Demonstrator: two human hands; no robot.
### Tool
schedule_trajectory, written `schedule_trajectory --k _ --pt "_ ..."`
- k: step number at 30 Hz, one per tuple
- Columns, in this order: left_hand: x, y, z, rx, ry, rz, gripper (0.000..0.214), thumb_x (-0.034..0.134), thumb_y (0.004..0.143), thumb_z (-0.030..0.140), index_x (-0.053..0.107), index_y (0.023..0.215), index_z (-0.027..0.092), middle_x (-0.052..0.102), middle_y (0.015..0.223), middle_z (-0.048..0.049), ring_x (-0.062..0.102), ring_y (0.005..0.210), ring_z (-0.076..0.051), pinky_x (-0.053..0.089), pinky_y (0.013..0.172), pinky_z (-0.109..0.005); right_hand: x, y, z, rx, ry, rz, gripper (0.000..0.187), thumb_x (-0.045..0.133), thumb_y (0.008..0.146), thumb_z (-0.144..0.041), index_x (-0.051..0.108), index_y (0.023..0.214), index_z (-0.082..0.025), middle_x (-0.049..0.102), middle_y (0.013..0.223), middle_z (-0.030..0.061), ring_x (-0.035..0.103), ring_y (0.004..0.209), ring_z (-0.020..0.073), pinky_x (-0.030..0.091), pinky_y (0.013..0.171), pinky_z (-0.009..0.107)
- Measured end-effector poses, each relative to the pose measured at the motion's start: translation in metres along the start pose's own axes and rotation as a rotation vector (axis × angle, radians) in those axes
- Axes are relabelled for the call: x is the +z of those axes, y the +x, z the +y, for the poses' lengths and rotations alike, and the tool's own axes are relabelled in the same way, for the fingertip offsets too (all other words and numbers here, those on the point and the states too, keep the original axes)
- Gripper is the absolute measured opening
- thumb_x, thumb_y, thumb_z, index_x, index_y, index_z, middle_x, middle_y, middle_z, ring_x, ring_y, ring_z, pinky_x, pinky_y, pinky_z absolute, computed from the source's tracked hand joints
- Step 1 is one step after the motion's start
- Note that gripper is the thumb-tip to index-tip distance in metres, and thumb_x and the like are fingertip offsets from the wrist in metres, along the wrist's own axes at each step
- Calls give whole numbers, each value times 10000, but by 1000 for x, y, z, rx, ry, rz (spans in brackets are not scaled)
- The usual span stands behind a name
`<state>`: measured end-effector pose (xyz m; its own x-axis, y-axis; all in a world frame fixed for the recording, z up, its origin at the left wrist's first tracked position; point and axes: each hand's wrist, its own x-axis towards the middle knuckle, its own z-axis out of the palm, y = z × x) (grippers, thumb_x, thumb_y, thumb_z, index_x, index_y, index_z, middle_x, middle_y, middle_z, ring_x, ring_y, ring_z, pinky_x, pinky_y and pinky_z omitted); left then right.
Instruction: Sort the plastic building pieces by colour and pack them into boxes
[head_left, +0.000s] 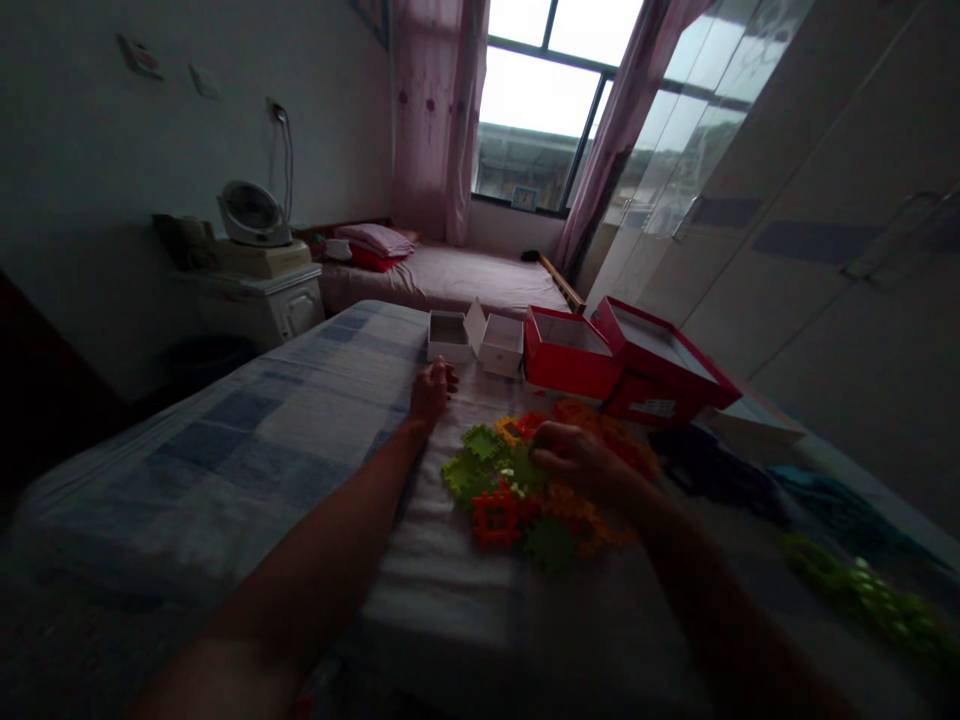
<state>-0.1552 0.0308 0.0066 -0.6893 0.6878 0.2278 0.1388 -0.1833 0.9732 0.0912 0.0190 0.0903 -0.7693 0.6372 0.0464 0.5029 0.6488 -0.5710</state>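
A loose pile of plastic interlocking building pieces lies on the checked bed cover, with green pieces [484,440], orange pieces [577,510] and a red-orange square frame piece [496,516]. My right hand [574,455] reaches over the pile, its curled fingers closed at the edge of a green piece [528,468]. To the left, my left hand [433,390] hovers or rests just in front of an open white box [448,350]. Its fingers are bent inward, and whatever they may hold is hidden. Motion blur and dim light soften both hands.
Beside the first box stand a second white box [501,345] with its flap up, a red box [566,365] and a larger red box [664,400]. Dark cloth [716,470] and a green chain-like heap [862,595] lie at the right. Wardrobe doors [810,210] flank the bed.
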Motion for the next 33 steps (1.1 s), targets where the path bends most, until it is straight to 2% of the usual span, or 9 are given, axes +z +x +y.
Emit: schedule_trajectory --k 6,9,13,16,20,24,27,30,33 --pt "1 0 0 10 6 -2 590 301 790 665 578 799 144 658 695 -71 578 513 -128 396 450 -219 21 -7 6 70 -239 -73 98 522 741 -235 580 791 -174 612 880 69 541 819 179 390 742 295" --pt "1 -1 1 10 14 -1 574 308 800 648 578 788 142 657 692 -73 571 502 -125 398 440 -214 22 -4 12 25 -120 -82 119 523 721 -201 566 826 -161 602 864 63 544 792 163 400 711 275" --pt "1 -2 3 7 19 -6 550 309 818 619 579 789 141 654 689 -74 570 500 -122 397 435 -206 13 3 13 10 179 103 248 508 732 -227 539 965 -150 600 878 54 551 746 141 417 663 256" --pt "1 -2 2 10 19 -9 552 307 817 622 579 796 142 654 696 -74 575 509 -125 398 441 -208 11 19 6 -6 282 102 218 492 762 -273 577 906 -134 601 816 39 535 689 125 410 623 242" --pt "1 -2 1 14 23 -14 580 295 806 650 578 795 144 652 691 -74 576 506 -128 404 445 -215 26 46 -1 -67 159 -29 151 505 762 -233 615 791 -133 588 716 21 519 649 122 392 603 232" --pt "1 -2 1 19 28 -13 597 281 806 664 575 796 144 653 690 -79 579 505 -130 407 442 -215 40 62 -1 -145 -131 -61 185 603 685 -160 616 870 -156 594 912 61 520 865 166 399 750 262" --pt "2 -2 2 20 32 -10 593 282 807 662 575 798 146 657 702 -82 582 511 -130 409 442 -215 43 67 -1 -158 -232 -101 204 632 679 -184 600 878 -155 568 931 70 501 867 171 395 766 282" --pt "2 -2 2 21 34 -7 583 286 809 655 576 787 149 659 695 -77 581 507 -128 413 450 -215 43 72 0 -188 -163 -47 188 654 637 -165 576 808 -153 546 885 47 489 800 145 399 723 265" --pt "2 -2 3 20 35 -8 573 290 810 649 572 775 152 656 683 -72 577 502 -127 409 447 -215 36 75 2 -173 91 104 230 609 648 -163 545 869 -161 539 799 2 483 682 108 400 620 228"
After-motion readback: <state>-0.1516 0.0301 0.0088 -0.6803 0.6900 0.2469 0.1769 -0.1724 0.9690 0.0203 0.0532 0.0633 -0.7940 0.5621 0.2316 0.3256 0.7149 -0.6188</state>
